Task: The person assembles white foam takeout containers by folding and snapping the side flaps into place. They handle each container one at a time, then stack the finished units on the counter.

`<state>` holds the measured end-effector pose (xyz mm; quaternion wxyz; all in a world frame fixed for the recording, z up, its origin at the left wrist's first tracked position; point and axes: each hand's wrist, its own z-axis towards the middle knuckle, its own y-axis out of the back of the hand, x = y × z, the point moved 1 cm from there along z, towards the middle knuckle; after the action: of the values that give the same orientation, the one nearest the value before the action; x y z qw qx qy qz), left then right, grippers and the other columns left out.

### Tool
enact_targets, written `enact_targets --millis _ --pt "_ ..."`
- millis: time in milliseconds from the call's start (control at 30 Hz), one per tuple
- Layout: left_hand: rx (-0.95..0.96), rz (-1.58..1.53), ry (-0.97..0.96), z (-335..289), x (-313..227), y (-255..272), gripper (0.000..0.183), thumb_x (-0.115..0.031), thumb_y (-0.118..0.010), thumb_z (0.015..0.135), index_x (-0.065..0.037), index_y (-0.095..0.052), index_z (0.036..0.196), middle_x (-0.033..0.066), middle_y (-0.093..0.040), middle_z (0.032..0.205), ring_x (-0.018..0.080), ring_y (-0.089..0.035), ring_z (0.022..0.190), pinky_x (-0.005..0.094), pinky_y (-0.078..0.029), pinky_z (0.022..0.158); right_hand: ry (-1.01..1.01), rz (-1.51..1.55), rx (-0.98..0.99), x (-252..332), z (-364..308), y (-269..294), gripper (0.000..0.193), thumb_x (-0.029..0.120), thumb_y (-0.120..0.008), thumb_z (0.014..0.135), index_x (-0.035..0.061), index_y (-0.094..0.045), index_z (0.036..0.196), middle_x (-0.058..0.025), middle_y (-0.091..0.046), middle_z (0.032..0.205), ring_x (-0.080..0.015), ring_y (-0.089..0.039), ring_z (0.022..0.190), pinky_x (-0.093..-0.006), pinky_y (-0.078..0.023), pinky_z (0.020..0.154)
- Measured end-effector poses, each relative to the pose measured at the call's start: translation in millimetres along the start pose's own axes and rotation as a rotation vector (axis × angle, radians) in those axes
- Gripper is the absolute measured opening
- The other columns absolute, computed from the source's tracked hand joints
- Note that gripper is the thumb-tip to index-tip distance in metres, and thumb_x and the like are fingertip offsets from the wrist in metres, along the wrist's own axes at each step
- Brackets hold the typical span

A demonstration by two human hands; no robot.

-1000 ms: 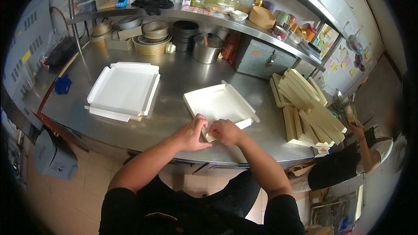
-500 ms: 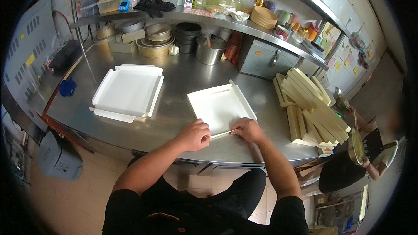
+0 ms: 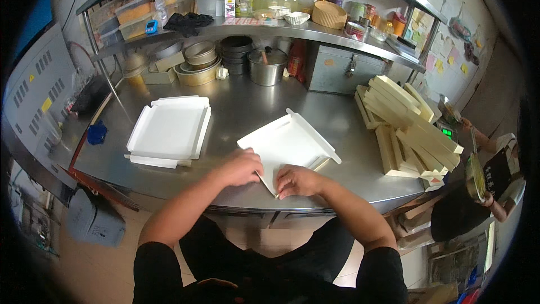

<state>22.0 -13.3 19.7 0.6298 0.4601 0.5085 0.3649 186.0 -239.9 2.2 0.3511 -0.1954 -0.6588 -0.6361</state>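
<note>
A white cardboard box piece [image 3: 287, 141] lies turned at an angle on the steel table, partly folded, with a flap raised along its far right edge. My left hand [image 3: 243, 168] is closed on its near left side, fingers pinching the folded edge. At the near corner my right hand [image 3: 298, 181] grips the same side with thumb and fingers together. Both hands cover part of this edge. Left of them lies a stack of flat white cardboard blanks [image 3: 169, 126] with their side flaps slightly up.
Folded cream boxes [image 3: 405, 118] are heaped at the table's right. Along the back stand cake tins [image 3: 199, 70], a lidded pot [image 3: 267, 67] and a grey metal chest [image 3: 343, 70] under a loaded shelf [image 3: 247, 27]. At the right a person holds a whisk [image 3: 477, 177].
The box piece has turned so that a corner points toward me. My right hand has moved left and nearer; my left hand has shifted slightly up and left along the edge.
</note>
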Motion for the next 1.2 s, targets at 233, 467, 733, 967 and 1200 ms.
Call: enact_targets --millis 233,467,733,967,1200 --pt "0.196 0.032 0.048 17 27 30 0.037 -0.04 -0.095 0.079 -0.011 -0.073 0.089 0.0073 -0.072 0.107 0.0333 -0.066 0.112 0.0453 -0.054 0.095 -0.061 -0.152 0.06 17 2 -2 0.026 0.032 -0.086 0.093 0.0096 -0.082 0.105 -0.0137 -0.076 0.106 -0.0374 -0.072 0.103 -0.0485 -0.055 0.091" --pt "0.266 -0.001 0.07 16 23 32 0.039 -0.039 -0.095 0.08 -0.011 -0.07 0.093 0.0069 -0.07 0.105 0.0333 -0.063 0.11 0.0441 -0.053 0.092 -0.024 -0.066 0.051 10 1 -6 0.024 0.029 -0.088 0.091 0.0094 -0.078 0.1 -0.0127 -0.074 0.104 -0.0366 -0.069 0.106 -0.0479 -0.053 0.093" --pt "0.176 -0.062 -0.223 -1 -27 -6 0.022 -0.021 -0.088 0.084 -0.016 -0.077 0.102 0.0034 -0.068 0.11 0.0289 -0.06 0.114 0.0436 -0.048 0.102 -0.097 -0.026 0.038 24 -2 -10 0.025 0.027 -0.089 0.09 0.01 -0.077 0.103 -0.0096 -0.074 0.102 -0.0347 -0.064 0.11 -0.0473 -0.051 0.097" --pt "-0.203 -0.136 -0.298 -28 -50 -37 0.016 -0.013 -0.084 0.084 -0.014 -0.08 0.098 0.0011 -0.071 0.099 0.0271 -0.063 0.104 0.0406 -0.049 0.097 0.126 -0.158 -0.058 23 -7 -15 0.02 0.027 -0.088 0.088 0.0096 -0.08 0.095 -0.0065 -0.076 0.099 -0.034 -0.065 0.106 -0.0457 -0.053 0.095" --pt "-0.364 -0.152 -0.104 -40 -79 -42 0.02 -0.026 -0.089 0.087 -0.014 -0.078 0.098 0.0058 -0.073 0.102 0.0299 -0.065 0.112 0.046 -0.048 0.102 0.077 -0.284 -0.288 27 -21 -33 0.021 0.028 -0.086 0.09 0.0117 -0.082 0.101 -0.0049 -0.076 0.108 -0.033 -0.068 0.109 -0.0452 -0.056 0.096"
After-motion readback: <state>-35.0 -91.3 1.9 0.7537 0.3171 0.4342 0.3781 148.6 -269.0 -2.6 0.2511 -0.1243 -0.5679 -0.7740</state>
